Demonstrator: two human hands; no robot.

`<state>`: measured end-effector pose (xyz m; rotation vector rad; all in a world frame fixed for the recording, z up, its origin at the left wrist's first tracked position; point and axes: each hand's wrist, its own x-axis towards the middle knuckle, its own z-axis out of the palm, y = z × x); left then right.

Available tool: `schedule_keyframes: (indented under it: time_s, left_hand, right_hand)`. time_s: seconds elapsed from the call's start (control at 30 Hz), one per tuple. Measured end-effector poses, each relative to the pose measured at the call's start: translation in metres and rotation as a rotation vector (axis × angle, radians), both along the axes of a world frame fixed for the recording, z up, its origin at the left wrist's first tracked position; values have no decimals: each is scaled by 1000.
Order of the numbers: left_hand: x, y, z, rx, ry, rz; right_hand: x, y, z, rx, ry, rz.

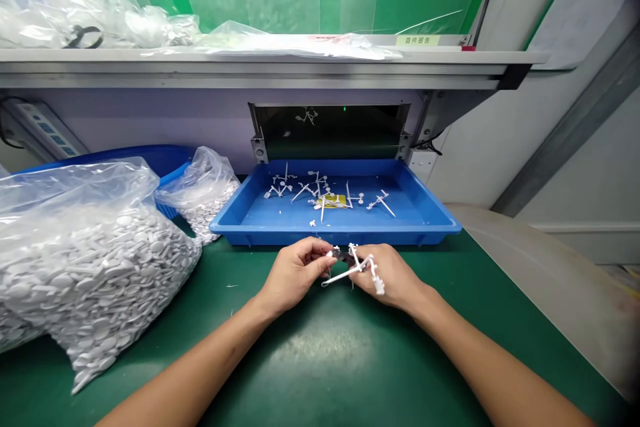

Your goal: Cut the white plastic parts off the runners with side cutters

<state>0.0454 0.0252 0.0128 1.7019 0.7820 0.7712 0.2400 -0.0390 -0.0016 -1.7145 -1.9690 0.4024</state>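
Note:
My left hand (295, 273) and my right hand (387, 275) meet just in front of a blue plastic tray (335, 235), above a green work mat (310, 373). A white moulded plastic runner (357, 268) with small parts on it sits between them, gripped by my right fingers. My left fingertips close on a small dark tool (344, 255), partly hidden by the hands and the runner. More white runners (320, 190) lie loose in the tray around a yellow label (331, 201).
To the left, a large clear bag of white plastic discs (85, 273) rests on the mat. A smaller bag of them (203, 197) leans against a blue basket (125, 157). Behind the tray are a dark flap opening (330, 130) and a metal shelf edge (250, 67).

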Motion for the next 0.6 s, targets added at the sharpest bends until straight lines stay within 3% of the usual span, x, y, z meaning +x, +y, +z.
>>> schedule_keyframes:
  time_s: [0.1,0.2,0.37,0.43,0.5,0.6]
  left_hand:
    - [2,0,-3,-24,-3,-7]
    - [5,-2,-4,-23,10,-17]
    - [5,-3,3,91,144,-70]
    - [-5,-3,21,241,367,-99]
    - [-28,-5,50,413,605,-78]
    - [-78,-11,110,611,778,143]
  right_hand:
    - [12,5,-3,-141,34,-32]
    - [25,9,-2,-182,-6,-119]
    - [51,8,6,-267,-33,-140]
    - [60,5,11,-264,-50,-179]
    - [65,1,14,-252,-70,-209]
    - [69,-4,13,-275,-83,-172]
